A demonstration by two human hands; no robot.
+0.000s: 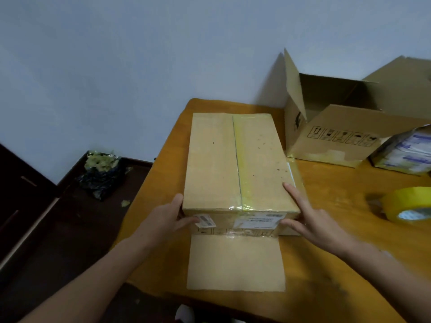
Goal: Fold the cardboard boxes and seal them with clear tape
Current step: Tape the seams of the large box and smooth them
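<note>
Cardboard box (214, 159) lies centre on wooden table (338, 206), long axis running away from the person. Top seam is covered end to end by a strip of yellowish clear tape (240, 159), which wraps a little way down the near end face. One flap (235, 262) lies flat on the table, pointing toward the person. Left hand (168, 217) is spread across the near-left corner: thumb flat on the end face, forefinger straight up the left side, other fingers hidden. Right hand (312, 220) is spread across the near-right corner: forefinger straight along the top right edge, thumb pressed on the end face. Near end face carries a small white barcode sticker (206, 220) under the left thumb and a larger white shipping label (261, 223) by the right thumb; print on both is too blurred to read. A row of small printed symbols runs beneath them, also illegible. Second box (338, 127) stands open at back right, flaps up, with five handling pictograms (342, 136) on its side; the first shows two up-arrows, the rest are unclear. Tape roll (408, 203) lies at the right edge, well apart from the taped box. Wrapped package (405, 150) with blue-and-white print, unreadable, sits beside the open box. Black bag (102, 173) holding crumpled yellowish scraps sits on the floor to the left.
</note>
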